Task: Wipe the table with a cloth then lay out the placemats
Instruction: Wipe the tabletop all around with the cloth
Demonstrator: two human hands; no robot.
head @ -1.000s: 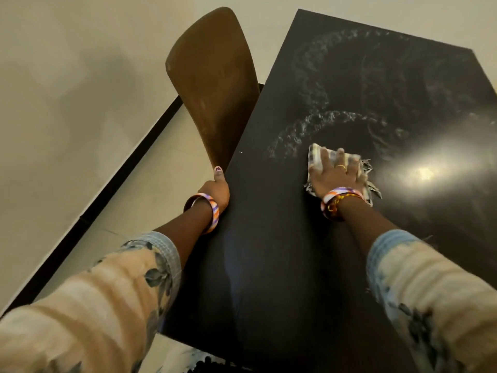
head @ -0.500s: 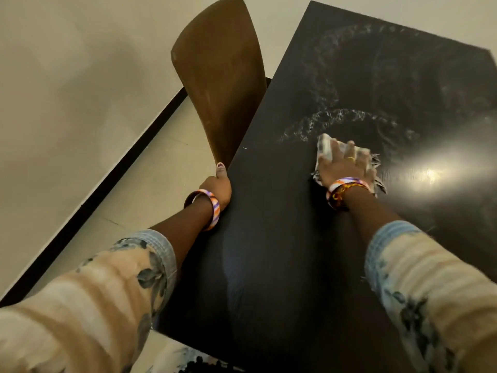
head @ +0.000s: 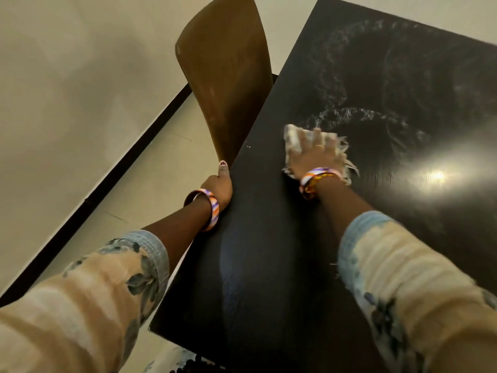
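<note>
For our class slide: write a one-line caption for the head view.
Right hand presses a cloth flat on the dark table; left hand grips its edge.

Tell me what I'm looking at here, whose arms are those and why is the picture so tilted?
Those arms belong to a person wearing a small camera on their head, so you see what they see, looking down. That is why it looks tilted. There is no robot here. The big dark thing is a table. The right hand lies flat on a pale cloth, pressing it onto the table to wipe it. The whitish swirls beyond it look like wiping marks. The left hand holds the table's edge. Beside the table stands a brown chair. Each wrist wears a striped bangle. No placemats are in view.
</note>
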